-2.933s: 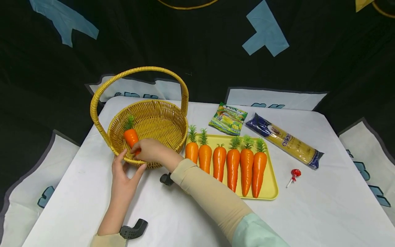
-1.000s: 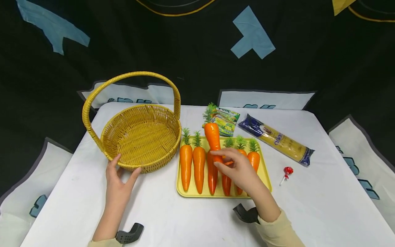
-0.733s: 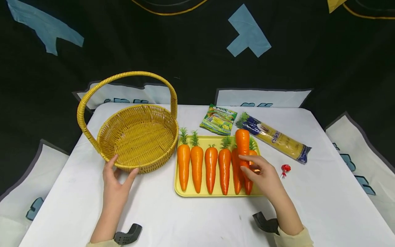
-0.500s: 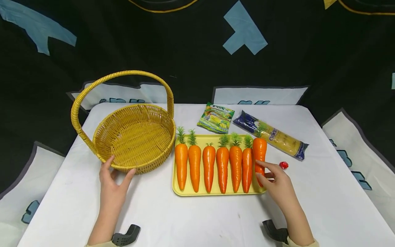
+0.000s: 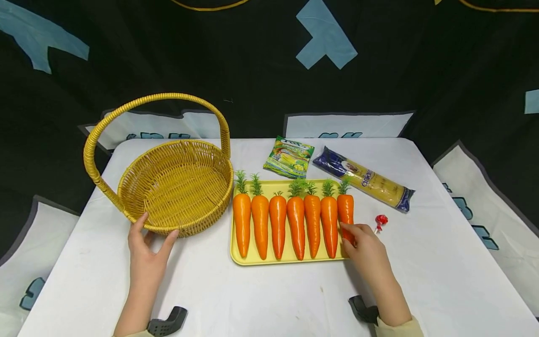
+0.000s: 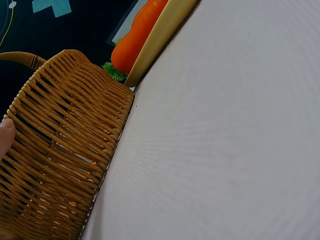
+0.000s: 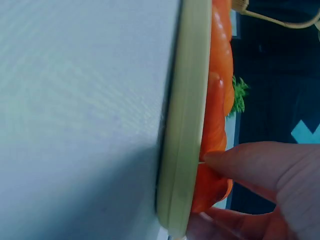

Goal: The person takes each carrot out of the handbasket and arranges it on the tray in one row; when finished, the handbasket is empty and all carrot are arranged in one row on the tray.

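A yellow wicker basket [image 5: 181, 185] with a tall arched handle stands at the left; no carrots show inside it. My left hand [image 5: 145, 262] holds its near rim, thumb and forefinger spread apart; the thumb tip [image 6: 6, 134] lies against the weave in the left wrist view. On a yellow tray [image 5: 273, 261] several orange carrots with green tops lie side by side. The rightmost carrot [image 5: 345, 208] is pinched near its lower end by my right hand [image 5: 370, 252], low over the tray's right edge. In the right wrist view, finger and thumb sit around that carrot's tip [image 7: 207, 192].
Behind the tray lies a green-and-yellow packet [image 5: 288, 157]. A blue-and-yellow pasta bag [image 5: 366, 180] rests at the back right, and a red lollipop [image 5: 381, 219] is beyond my right hand. White cloth [image 5: 261, 299] covers the table; a black curtain hangs behind.
A carrot was lifted from the basket, carried right by my right hand and lowered onto the tray's right end. My left hand has stayed at the basket's rim.
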`<state>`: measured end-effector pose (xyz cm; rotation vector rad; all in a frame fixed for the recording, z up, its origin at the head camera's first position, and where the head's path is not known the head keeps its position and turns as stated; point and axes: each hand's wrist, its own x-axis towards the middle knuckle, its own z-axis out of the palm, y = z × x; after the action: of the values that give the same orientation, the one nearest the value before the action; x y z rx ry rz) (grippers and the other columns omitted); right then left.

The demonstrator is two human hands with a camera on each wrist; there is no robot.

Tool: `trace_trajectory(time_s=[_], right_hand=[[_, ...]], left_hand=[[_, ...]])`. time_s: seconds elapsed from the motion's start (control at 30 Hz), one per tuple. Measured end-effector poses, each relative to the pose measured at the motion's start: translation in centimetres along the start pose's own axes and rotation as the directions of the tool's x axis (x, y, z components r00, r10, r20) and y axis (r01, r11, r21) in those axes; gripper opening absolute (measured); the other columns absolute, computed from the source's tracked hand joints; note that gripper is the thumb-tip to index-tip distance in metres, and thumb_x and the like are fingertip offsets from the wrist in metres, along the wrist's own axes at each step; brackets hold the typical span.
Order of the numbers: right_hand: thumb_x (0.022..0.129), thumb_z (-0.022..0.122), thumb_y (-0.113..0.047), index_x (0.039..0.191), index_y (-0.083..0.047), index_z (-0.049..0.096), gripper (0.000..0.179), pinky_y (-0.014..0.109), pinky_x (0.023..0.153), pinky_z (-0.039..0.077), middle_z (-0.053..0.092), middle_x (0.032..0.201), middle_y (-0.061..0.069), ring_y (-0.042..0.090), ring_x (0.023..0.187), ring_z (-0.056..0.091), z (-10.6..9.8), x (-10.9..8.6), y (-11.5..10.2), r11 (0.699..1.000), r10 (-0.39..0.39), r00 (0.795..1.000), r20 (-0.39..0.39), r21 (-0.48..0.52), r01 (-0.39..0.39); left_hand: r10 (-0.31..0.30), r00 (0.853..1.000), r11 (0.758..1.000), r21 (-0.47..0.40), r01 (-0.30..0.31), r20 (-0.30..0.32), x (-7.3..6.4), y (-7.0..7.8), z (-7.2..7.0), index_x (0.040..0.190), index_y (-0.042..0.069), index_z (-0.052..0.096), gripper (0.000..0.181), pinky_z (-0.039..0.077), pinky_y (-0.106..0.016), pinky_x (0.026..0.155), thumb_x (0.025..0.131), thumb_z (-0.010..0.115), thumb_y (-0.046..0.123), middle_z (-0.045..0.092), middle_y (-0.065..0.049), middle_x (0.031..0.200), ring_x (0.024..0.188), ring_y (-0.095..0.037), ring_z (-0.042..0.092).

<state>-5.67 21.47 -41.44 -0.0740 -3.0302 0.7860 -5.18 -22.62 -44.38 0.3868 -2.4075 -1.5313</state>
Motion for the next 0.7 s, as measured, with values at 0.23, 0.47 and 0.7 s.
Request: trace_trajectory(time_s=[0.23,0.47,0.7], right_hand=[[0.087,0.065,-0.006,0.124,-0.002,0.064,0.037,0.058,0.086,0.048,0.058,0.113,0.025,0.043,0.099,0.058,0.28,0.02,-0.29,0.994,-0.059,0.998,-0.032,-0.094,0.055],[0.087,0.065,-0.005,0.12,-0.001,0.066,0.034,0.057,0.082,0.05,0.06,0.11,0.027,0.044,0.093,0.06,0.34,0.19,-0.38,0.978,-0.105,0.994,-0.034,-0.184,0.097],[0.087,0.065,-0.008,0.124,-0.003,0.064,0.037,0.059,0.085,0.049,0.058,0.114,0.029,0.046,0.098,0.058,0.14,-0.11,-0.66,0.983,-0.079,0.997,-0.012,-0.165,0.076]], left_hand=[[0.0,1.0,1.0,-0.009,0.0,0.008,-0.18,0.21,0.0,0.153,0.025,0.013,0.083,0.026,-0.053,0.111,0.092,0.068,0.025,0.007,-0.007,0.156,0.138,-0.041,0.024],[-0.004,1.0,1.0,-0.014,0.004,0.019,-0.25,0.2,0.22,0.154,0.027,0.012,0.083,0.026,-0.056,0.11,0.092,0.067,0.026,0.006,-0.007,0.157,0.138,-0.043,0.023],[-0.002,1.0,1.0,-0.005,0.002,0.012,-0.18,-0.19,0.1,0.154,0.025,0.013,0.082,0.026,-0.057,0.109,0.092,0.067,0.026,0.007,-0.008,0.156,0.137,-0.043,0.025]])
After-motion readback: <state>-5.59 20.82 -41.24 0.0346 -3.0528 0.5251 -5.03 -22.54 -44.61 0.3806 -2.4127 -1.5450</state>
